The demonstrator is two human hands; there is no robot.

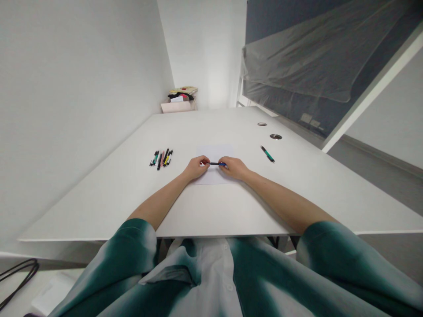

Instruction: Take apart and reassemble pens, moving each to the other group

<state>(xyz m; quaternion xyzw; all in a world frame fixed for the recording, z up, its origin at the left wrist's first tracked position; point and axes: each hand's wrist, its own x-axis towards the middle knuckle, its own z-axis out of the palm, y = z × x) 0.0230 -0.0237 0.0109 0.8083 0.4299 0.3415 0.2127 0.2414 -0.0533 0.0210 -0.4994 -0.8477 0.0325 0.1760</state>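
White walls (82,66) stand by a big white table (214,211). Over the paper (213,178), the left hand (196,168) and right hand (234,167) have fingers (204,159) pinched tight around a black-and-blue pen (214,164), one at each end. More pens (162,159) lie left.

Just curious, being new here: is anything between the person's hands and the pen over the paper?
Nothing visible: the left hand and right hand both hold that black-and-blue pen. The pen cluster and green pen lie to the sides.
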